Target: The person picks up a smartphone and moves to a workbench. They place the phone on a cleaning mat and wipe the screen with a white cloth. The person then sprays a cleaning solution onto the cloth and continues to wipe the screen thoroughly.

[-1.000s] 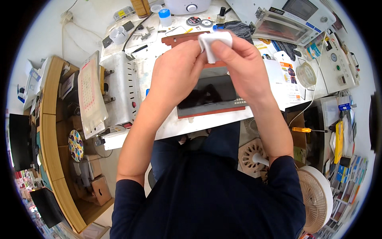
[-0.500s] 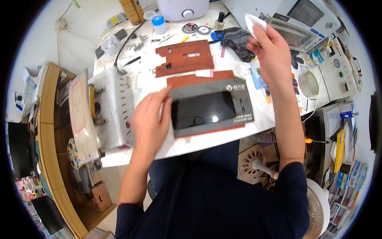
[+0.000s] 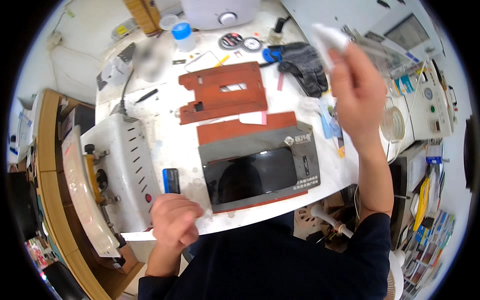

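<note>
My right hand (image 3: 357, 90), raised over the right side of the table, grips a folded white wipe or cloth (image 3: 331, 37), blurred by motion. My left hand (image 3: 175, 220) is curled closed at the table's front edge. Its palm is hidden, so I cannot tell whether anything is inside. Just beyond it lies a small blue-and-black rectangular object (image 3: 171, 181). Between my hands, a black phone-like screen (image 3: 252, 172) lies face up on a dark grey mat (image 3: 235, 144), which rests on a reddish-brown board (image 3: 225, 131).
A second reddish-brown board (image 3: 220, 102) with cutouts lies behind. At left stands a slotted metal machine (image 3: 122, 165). Grey gloves (image 3: 302, 62), a blue-capped bottle (image 3: 183, 36) and a tape roll (image 3: 392, 123) lie around. A white appliance (image 3: 220, 11) stands at the back.
My left hand has left the screen's left edge, moving toward me and curling closed; the blue-and-black object now shows. My right hand stays raised with the white wipe. The view has shifted.
</note>
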Demonstrator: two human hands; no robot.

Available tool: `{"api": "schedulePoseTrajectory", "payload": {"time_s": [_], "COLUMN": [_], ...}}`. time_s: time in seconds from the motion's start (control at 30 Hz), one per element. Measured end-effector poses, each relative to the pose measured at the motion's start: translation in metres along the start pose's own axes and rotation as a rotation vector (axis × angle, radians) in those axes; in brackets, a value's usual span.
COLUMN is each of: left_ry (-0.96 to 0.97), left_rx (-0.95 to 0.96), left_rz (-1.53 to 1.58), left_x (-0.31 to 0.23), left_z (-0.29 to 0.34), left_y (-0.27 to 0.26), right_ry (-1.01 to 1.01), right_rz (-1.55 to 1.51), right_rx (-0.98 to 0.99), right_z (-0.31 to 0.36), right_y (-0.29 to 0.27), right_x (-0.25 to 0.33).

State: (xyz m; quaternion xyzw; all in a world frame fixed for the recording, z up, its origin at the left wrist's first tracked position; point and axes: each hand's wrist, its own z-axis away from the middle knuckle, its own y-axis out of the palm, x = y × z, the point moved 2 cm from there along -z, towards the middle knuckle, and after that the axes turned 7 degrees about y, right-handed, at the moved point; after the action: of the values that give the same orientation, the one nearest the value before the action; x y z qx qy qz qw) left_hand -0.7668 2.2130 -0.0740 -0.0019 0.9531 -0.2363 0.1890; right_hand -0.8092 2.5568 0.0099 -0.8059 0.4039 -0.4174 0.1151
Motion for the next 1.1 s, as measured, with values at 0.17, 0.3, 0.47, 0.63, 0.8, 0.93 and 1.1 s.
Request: {"api": "schedulePoseTrajectory", "payload": {"time_s": [0.17, 0.3, 0.47, 0.63, 0.8, 0.93, 1.1], "left_ry": [0.066, -0.106, -0.168, -0.171, -0.226, -0.229, -0.241], "left_rx": [0.074, 0.442, 0.538, 0.494, 0.399, 0.342, 0.297], "left_rz": [0.034, -0.071, -0.066, -0.112, -0.173, -0.182, -0.194], "left_x": [0.004, 0.009, 0.01, 0.018, 0.022, 0.018, 0.001], "left_z": [-0.003, -0.035, -0.05, -0.054, -0.058, -0.06, -0.054], "left_y": [0.001, 0.025, 0.052, 0.056, 0.047, 0.042, 0.02], "right_ry": [-0.275, -0.272, -0.303, -0.337, -0.245, -0.215, 0.437], "right_rz": [0.316, 0.501, 0.609, 0.625, 0.641, 0.642, -0.198], "right_rx": [0.219, 0.337, 0.5, 0.497, 0.542, 0.538, 0.556], "right_z": [-0.055, -0.11, -0.129, -0.12, -0.114, -0.111, -0.124], "right_y": [0.087, 0.16, 0.192, 0.202, 0.208, 0.211, 0.2], "right_x": [-0.002, -0.021, -0.015, -0.022, -0.021, -0.02, -0.04]}}
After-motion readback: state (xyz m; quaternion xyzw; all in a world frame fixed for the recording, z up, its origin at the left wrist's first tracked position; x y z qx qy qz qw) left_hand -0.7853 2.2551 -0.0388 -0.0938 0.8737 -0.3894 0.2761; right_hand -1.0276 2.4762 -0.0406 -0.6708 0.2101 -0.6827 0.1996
